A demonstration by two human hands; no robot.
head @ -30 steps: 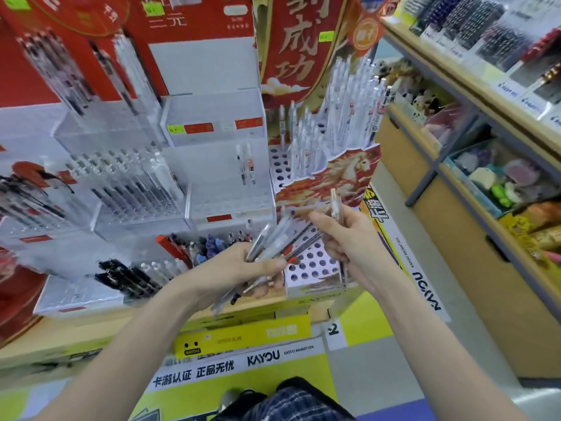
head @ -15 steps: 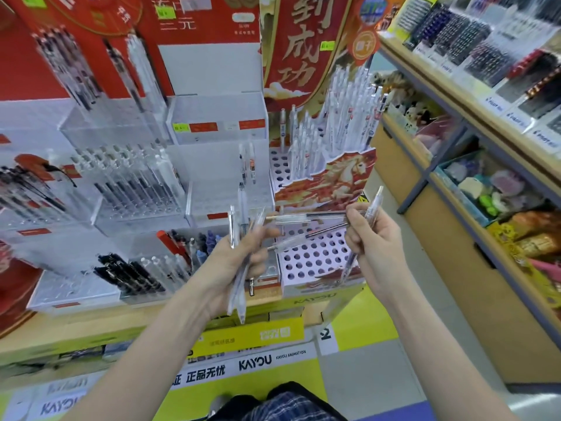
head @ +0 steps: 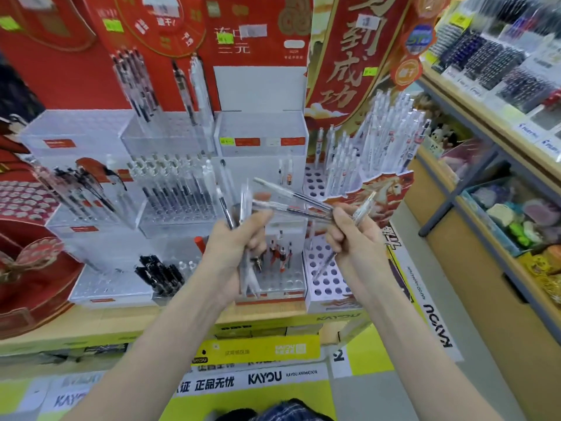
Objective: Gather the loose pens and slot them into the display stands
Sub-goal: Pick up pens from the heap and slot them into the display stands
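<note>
Item: loose clear-barrelled pens, held in both hands before a tiered stationery display. Left hand point(head: 239, 247), centre of scene: fingers curled round a bundle of pens point(head: 247, 238) now standing nearly upright, tips pointing down in front of the clear acrylic stand point(head: 273, 287); a second ago the same bundle lay slanted across the palm. Right hand point(head: 353, 238), just right of the left: closed, pinching a single pen point(head: 362, 208) that slants up to the right, and also touching the near ends of two or three pens point(head: 291, 202) that fan leftward toward the left hand; which hand bears their weight cannot be told. Change noted: the single pen, a second ago among the crossed bunch, is drawn apart into the right hand, and the hands sit higher against the display. Reading: sorting in progress, one pen singled out for slotting; none from this handful placed yet. Nearest receiving place: the perforated white stand point(head: 326, 278), right of centre and under the right wrist, many holes open. Its upper tier point(head: 315, 182), farther back, also shows open holes beside standing white pens point(head: 388, 141). Caution: the fanned pens look loosely held and could slip.
</note>
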